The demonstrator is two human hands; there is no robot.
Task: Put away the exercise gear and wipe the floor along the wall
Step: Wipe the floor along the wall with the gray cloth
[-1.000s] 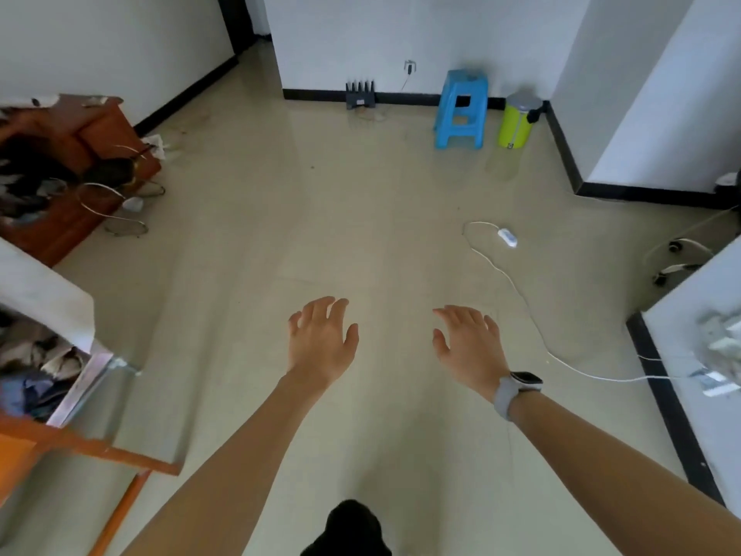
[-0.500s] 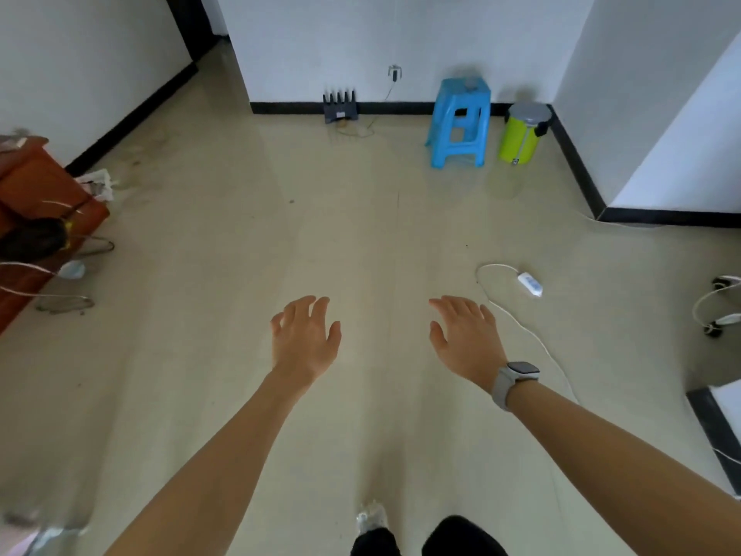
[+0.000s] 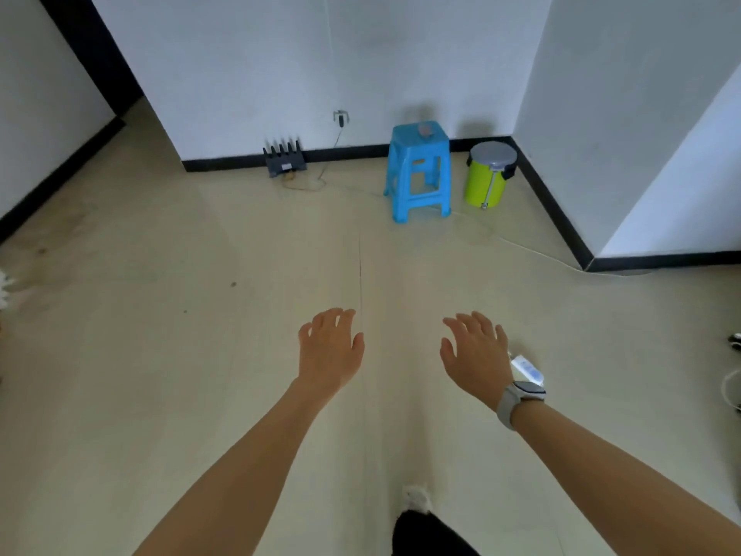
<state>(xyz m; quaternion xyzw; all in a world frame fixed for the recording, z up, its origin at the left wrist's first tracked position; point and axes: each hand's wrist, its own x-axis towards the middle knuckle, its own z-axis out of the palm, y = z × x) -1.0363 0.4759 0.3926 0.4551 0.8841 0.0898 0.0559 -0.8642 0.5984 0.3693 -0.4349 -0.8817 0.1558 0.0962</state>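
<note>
Both of my arms reach forward over a pale tiled floor (image 3: 200,355). My left hand (image 3: 331,351) is open, palm down, fingers spread, holding nothing. My right hand (image 3: 475,355), with a grey watch on the wrist, is open the same way and empty. The far wall (image 3: 320,66) with its black skirting (image 3: 224,164) lies ahead. No exercise gear or cloth shows in the head view.
Against the far wall stand a black router (image 3: 284,159), a blue plastic stool (image 3: 419,170) and a lime-green pedal bin (image 3: 489,176). A white cable with a switch (image 3: 527,369) lies by my right wrist. A white pillar (image 3: 641,134) juts in at right.
The view has advanced toward the far wall; the stool, bin and router appear nearer. The wooden furniture on the left has left the frame. Both hands stay open and empty.
</note>
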